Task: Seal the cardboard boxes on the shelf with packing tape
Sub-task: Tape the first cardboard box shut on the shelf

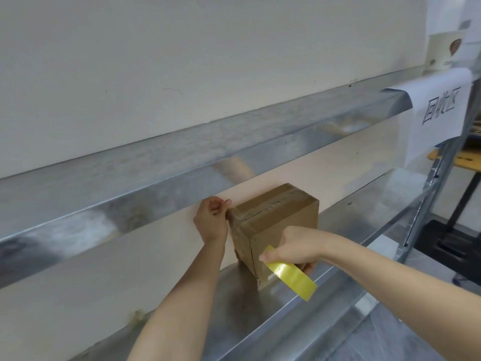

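Item: one cardboard box, small, brown, standing upright on a metal shelf, set back near the pale wall panel behind it, one corner turned toward the camera. Glossy tape already runs along the top seam and down the left near face; the top flaps lie flat.

Left hand: at the box's upper left corner, fingers curled, thumb tip over the top edge, holding the corner. Whether a loose tape end sits under the fingers cannot be told.

Right hand: low against the box's near right face, wrapped round a roll of packing tape, yellow and translucent, tilted, its lower edge just above the shelf surface, thumb along the roll's upper rim.

Surroundings: upper shelf beam, galvanised, crossing the view above the box. White paper sign with black characters hanging from the beam's right end. Plain wall above
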The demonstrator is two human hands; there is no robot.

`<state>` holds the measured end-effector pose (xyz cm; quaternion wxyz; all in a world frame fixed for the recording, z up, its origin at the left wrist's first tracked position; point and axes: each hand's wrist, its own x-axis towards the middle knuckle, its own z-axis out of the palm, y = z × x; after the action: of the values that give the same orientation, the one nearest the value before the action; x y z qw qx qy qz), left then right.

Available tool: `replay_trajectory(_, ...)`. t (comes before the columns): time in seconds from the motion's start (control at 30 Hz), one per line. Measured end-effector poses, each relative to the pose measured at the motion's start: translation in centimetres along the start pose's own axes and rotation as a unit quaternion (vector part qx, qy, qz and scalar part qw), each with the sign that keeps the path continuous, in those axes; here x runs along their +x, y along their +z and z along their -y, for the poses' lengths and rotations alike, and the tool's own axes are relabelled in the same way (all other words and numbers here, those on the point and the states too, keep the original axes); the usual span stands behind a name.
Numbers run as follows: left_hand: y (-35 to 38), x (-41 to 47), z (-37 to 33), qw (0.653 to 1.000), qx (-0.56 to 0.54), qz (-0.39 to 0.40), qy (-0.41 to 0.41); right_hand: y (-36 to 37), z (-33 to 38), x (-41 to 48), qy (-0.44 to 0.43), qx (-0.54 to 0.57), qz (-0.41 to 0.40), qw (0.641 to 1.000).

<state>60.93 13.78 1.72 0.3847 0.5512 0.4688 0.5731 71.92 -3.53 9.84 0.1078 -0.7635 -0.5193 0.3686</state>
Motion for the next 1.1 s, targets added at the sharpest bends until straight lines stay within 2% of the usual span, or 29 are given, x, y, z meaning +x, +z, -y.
replay_trajectory(0.2, -0.2, 0.1, -0.6, 0.999, -0.034, 0.011, -0.021, -0.2, 0.1, 0.1, -0.006, -0.009, -0.004, 1.0)
replay_trajectory(0.43, -0.1, 0.6, 0.2, 0.998, 0.052, 0.027, -0.007, 0.3, 0.2, 0.2, 0.0, -0.005, -0.002, 1.0)
replay_trajectory(0.93, -1.1, 1.5, -0.3, 0.973, 0.147, 0.172, -0.046, 0.8, -1.5, 0.8, 0.008, 0.029, 0.008, 0.999)
replay_trajectory(1.0, -1.4, 1.8, -0.2, 0.962, 0.196, 0.189, -0.027, 1.0, -1.7, 0.8, 0.009, 0.021, 0.008, 1.0)
replay_trajectory(1.1, -1.9, 1.8, -0.5, 0.959, 0.234, 0.156, 0.027, 1.2, -2.0, 1.1, 0.006, 0.019, 0.002, 1.0)
